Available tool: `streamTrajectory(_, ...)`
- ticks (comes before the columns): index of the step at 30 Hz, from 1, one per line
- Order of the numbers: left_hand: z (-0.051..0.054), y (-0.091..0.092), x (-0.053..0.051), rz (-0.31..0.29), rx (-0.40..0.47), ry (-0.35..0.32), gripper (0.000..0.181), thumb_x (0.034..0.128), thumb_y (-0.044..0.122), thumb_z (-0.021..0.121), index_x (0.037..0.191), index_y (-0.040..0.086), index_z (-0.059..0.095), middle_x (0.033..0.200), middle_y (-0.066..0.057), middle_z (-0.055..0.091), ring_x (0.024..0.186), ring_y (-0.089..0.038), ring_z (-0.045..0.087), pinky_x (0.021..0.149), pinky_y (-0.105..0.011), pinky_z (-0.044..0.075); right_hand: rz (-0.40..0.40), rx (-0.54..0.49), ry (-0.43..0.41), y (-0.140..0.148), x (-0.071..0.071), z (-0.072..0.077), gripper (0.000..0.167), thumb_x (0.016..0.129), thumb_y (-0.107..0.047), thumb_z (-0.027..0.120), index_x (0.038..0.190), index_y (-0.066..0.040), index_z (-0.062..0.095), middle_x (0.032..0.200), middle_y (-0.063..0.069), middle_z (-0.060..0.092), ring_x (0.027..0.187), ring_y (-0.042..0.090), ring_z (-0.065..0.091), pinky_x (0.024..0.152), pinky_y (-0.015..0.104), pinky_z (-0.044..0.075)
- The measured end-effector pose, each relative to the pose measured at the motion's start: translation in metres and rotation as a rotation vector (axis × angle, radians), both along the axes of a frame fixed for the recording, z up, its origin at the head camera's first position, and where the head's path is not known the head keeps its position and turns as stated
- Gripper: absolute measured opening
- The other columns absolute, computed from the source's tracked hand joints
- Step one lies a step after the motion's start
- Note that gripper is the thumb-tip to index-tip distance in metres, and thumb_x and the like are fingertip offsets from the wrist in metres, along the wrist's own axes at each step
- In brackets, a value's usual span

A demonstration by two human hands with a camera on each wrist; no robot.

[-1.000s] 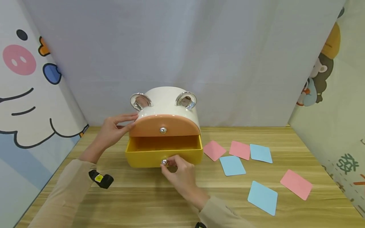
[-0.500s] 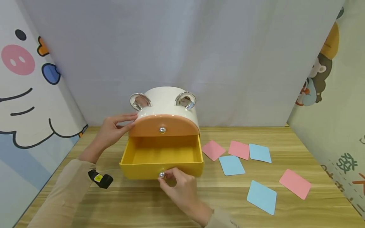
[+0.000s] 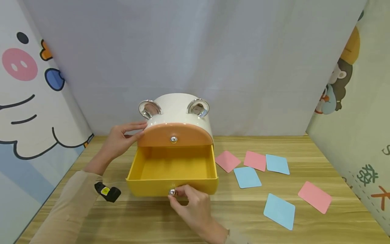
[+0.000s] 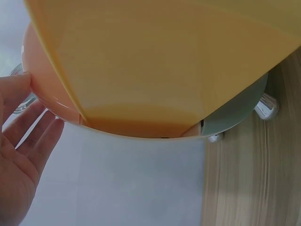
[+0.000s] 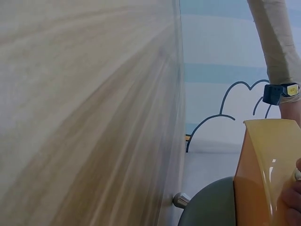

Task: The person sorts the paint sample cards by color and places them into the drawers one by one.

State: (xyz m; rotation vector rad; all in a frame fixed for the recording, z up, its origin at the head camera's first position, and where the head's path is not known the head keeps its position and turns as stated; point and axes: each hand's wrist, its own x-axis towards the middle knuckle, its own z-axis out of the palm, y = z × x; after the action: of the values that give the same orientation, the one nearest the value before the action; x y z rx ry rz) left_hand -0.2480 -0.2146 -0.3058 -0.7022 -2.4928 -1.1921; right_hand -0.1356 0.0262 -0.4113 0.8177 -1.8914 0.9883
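A storage box with a white rounded body, silver ears and an orange upper drawer front stands on the table. Its yellow lower drawer is pulled out and holds nothing. My right hand pinches the silver knob of that drawer between thumb and fingers. In the right wrist view only a bit of this hand shows at the right edge. My left hand rests against the box's left side, fingers fairly straight; in the left wrist view its thumb touches the orange front.
To the right of the box, pink cards and blue cards lie scattered on the wooden table. A grey-white backdrop stands behind, with printed panels at both sides.
My right hand has drawn the yellow drawer further out toward me, uncovering more of its floor. My left hand and the cards have stayed in place.
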Motion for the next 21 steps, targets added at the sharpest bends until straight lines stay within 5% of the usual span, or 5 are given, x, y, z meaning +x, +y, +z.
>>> streamTrajectory(21, 0.0001, 0.0008, 0.0004, 0.004, 0.009, -0.022, 0.032, 0.0896, 0.016, 0.058, 0.117, -0.001, 0.060, 0.125, -0.015, 0.055, 0.113, -0.030, 0.051, 0.075, -0.023, 0.053, 0.008, 0.025, 0.002, 0.0056, 0.0043, 0.0018, 0.017, 0.072, -0.015, 0.076, 0.083, -0.010, 0.063, 0.073, -0.004, 0.067, 0.061, 0.002, 0.061, 0.055, 0.011, 0.049)
